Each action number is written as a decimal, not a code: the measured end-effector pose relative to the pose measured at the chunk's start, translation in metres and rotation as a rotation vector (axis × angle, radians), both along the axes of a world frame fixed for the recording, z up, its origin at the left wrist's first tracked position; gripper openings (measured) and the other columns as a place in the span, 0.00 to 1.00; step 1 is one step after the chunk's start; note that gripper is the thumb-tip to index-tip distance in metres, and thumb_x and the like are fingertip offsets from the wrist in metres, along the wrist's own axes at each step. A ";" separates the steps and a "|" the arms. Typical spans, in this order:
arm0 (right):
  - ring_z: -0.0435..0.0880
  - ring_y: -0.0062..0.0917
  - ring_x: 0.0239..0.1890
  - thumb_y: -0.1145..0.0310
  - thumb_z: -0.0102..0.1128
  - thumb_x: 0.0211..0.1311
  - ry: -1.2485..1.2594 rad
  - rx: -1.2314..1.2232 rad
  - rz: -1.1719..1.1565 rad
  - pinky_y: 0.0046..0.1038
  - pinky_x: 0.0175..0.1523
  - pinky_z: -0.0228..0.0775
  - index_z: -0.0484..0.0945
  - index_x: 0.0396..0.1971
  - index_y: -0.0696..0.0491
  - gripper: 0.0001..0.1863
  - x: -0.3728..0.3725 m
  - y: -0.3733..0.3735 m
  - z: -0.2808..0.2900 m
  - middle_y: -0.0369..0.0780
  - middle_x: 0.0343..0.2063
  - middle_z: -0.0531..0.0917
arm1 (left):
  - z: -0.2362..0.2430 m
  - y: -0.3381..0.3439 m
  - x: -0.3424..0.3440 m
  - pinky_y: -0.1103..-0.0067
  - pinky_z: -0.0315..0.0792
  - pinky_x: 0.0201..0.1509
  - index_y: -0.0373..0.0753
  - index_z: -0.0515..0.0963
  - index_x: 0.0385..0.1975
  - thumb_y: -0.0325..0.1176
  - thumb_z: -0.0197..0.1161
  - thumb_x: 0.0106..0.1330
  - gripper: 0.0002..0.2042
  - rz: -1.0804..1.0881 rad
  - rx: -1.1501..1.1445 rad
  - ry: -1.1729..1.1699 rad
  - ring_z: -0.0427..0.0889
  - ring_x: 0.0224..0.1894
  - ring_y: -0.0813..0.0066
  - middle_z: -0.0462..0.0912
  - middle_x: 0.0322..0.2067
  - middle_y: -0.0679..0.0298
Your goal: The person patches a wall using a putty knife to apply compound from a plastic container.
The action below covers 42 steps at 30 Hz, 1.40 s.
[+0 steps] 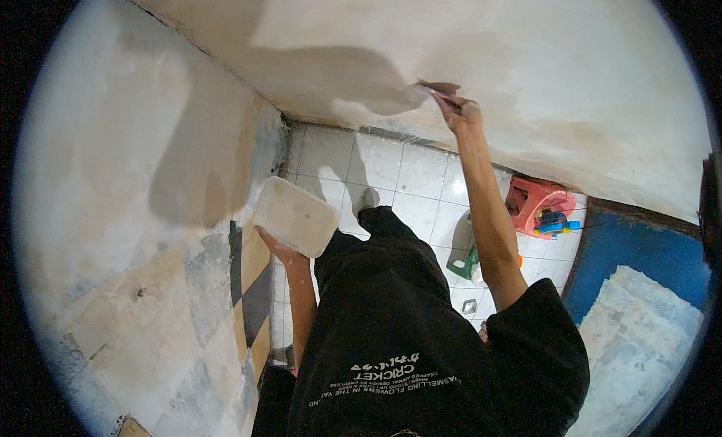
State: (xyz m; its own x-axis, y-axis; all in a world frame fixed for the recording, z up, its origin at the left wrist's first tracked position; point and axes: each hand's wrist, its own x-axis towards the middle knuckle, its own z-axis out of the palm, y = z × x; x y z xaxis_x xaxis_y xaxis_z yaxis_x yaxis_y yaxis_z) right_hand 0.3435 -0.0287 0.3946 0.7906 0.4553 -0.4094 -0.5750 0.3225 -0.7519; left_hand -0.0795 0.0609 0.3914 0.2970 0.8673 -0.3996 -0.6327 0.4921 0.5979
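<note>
Beside the left wall, my left hand (282,249) is closed under the edge of a whitish rectangular plastic tub (295,217). The tub is tilted, and its pale surface faces up; how much it holds I cannot tell. My right arm reaches out to the far wall (526,76). There my right hand (460,115) is closed on a thin flat scraper (436,91), which is slightly blurred and lies close against the plaster. Its exact shape is hard to make out. Smears and damp-looking patches mark the wall around it.
White floor tiles (391,174) lie below, with a small drain (469,308). A red plastic stool (538,204) holding blue items (556,225) stands by the far wall. Nearer is a green bottle (465,265). At right is a blue panel (639,238) with a whitish sheet (632,324).
</note>
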 end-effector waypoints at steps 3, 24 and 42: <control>0.72 0.49 0.47 0.84 0.37 0.54 -0.497 -0.204 0.108 0.43 0.55 0.69 0.62 0.42 0.77 0.15 -0.055 -0.023 0.076 0.60 0.46 0.69 | -0.052 -0.005 -0.007 0.60 0.63 0.58 0.44 0.56 0.59 0.56 0.43 0.63 0.29 0.046 0.110 0.112 0.63 0.58 0.60 0.61 0.58 0.58; 0.67 0.49 0.54 0.85 0.34 0.57 0.368 0.132 -0.131 0.36 0.54 0.68 0.51 0.53 0.76 0.22 -0.058 -0.023 0.058 0.62 0.52 0.63 | -0.024 -0.027 0.017 0.61 0.58 0.62 0.45 0.56 0.60 0.57 0.38 0.64 0.29 0.025 -0.083 -0.198 0.61 0.60 0.60 0.58 0.61 0.61; 0.78 0.30 0.35 0.80 0.45 0.56 -0.118 0.036 0.486 0.36 0.43 0.75 0.70 0.38 0.64 0.10 -0.129 -0.033 0.120 0.43 0.31 0.76 | 0.010 -0.007 0.040 0.65 0.67 0.55 0.40 0.60 0.57 0.62 0.38 0.62 0.33 -0.003 -0.116 -0.171 0.71 0.51 0.60 0.70 0.51 0.57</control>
